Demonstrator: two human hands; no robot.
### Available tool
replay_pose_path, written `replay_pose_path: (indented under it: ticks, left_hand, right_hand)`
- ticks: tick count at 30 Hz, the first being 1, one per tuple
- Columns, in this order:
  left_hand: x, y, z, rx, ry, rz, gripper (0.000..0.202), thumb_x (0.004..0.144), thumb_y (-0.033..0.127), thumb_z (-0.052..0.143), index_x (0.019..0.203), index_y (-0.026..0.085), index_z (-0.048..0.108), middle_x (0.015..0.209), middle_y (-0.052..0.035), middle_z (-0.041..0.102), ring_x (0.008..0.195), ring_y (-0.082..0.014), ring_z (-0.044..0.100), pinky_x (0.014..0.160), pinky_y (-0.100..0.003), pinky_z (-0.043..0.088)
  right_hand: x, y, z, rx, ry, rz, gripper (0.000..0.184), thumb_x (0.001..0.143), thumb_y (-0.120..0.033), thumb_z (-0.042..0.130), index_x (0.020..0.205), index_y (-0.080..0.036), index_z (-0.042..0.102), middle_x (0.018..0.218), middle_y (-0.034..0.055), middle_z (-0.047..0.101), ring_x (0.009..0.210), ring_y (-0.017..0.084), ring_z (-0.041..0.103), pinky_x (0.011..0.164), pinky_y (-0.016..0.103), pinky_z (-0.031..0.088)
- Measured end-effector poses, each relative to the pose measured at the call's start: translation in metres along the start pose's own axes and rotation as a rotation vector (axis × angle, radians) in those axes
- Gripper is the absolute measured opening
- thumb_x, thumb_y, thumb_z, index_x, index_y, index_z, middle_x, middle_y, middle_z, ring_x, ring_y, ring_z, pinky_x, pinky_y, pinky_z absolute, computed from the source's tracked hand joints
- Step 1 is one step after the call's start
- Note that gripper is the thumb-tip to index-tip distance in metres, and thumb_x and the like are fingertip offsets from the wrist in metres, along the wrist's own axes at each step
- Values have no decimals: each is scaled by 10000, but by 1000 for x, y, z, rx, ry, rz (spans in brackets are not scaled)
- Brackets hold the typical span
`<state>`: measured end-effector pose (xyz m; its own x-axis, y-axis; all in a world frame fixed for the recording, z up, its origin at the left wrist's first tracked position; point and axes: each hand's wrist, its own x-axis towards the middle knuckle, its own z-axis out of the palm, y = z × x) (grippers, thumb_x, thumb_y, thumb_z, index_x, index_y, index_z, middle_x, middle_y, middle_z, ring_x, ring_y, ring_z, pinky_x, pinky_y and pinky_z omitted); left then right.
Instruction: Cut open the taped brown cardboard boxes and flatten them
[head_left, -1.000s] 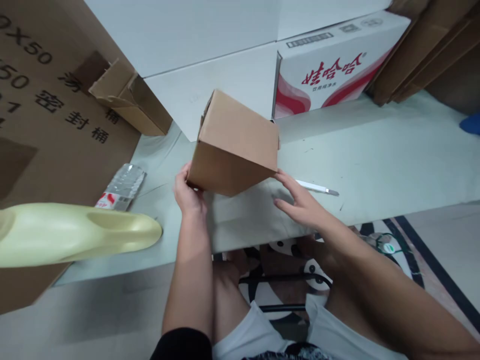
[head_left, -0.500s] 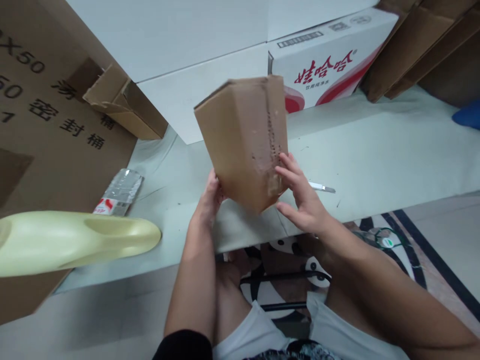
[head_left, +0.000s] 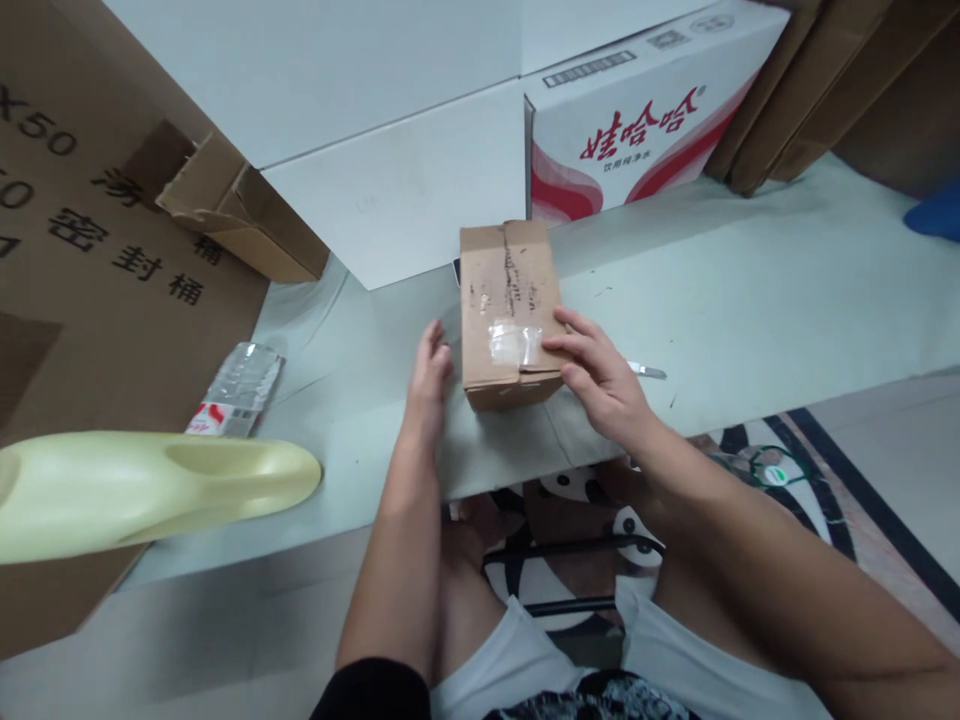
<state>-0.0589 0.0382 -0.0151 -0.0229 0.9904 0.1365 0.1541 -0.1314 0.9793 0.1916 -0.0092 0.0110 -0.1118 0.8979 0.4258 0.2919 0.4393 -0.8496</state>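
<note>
A small brown cardboard box [head_left: 501, 255] sits on the pale green table covering in front of me. Clear tape and dark scuffed marks run along its top. To the left of the box, my left hand [head_left: 430, 378] is held apart from it, fingers extended and slightly blurred. My right hand [head_left: 604, 375] rests its outstretched fingers on the box's right edge. Just beyond that hand lies a cutter knife [head_left: 646, 370] with its blade showing, partly covered by the hand. A bit of a dark object [head_left: 457, 272] peeks out behind the box's left far corner.
White cartons [head_left: 397, 205] and a red-and-white water carton [head_left: 637, 125] stand at the back. On the left are a pale yellow bottle [head_left: 150, 490], a flattened plastic bottle [head_left: 244, 385] and a small open carton [head_left: 244, 220]. The table's front edge runs above my lap.
The cardboard box was held up and tilted between both hands; now it rests on the table, turned to show its taped face. My left hand has come away from it.
</note>
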Motion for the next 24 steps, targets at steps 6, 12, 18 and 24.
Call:
replay_pose_path:
  ticks: [6, 12, 18, 24]
  left_hand:
    - [0, 12, 14, -79, -23, 290, 520, 872, 699, 591, 1245, 347, 679, 1684, -10, 354, 1589, -327, 282, 1258, -495, 347]
    - [1, 7, 17, -170, -27, 286, 452, 776, 650, 727, 1094, 328, 735, 1648, 34, 398, 1610, -363, 193, 1312, -515, 233]
    - [3, 7, 19, -212, -25, 296, 412, 783, 613, 731, 1087, 336, 741, 1629, 48, 415, 1614, -369, 162, 1328, -533, 177]
    - [1, 7, 22, -228, -1, 286, 406, 772, 617, 727, 1070, 342, 743, 1622, 62, 425, 1612, -354, 178, 1326, -502, 196]
  right_hand:
    - [2, 7, 7, 23, -216, -62, 537, 1012, -552, 476, 1515, -365, 444, 1716, 30, 254, 1547, 275, 344, 1199, 515, 431]
    - [10, 29, -27, -547, -82, 202, 466, 927, -262, 476, 1370, -165, 584, 1348, 180, 613, 1212, 338, 595, 1039, 530, 497]
    - [13, 36, -32, -892, -420, 457, 283, 954, -243, 503, 1137, -187, 713, 1134, 151, 681, 1028, 314, 637, 784, 395, 500]
    - [28, 16, -38, -591, 278, 105, 173, 958, -263, 541, 1101, -210, 623, 1043, 99, 684, 907, 247, 673, 734, 391, 549]
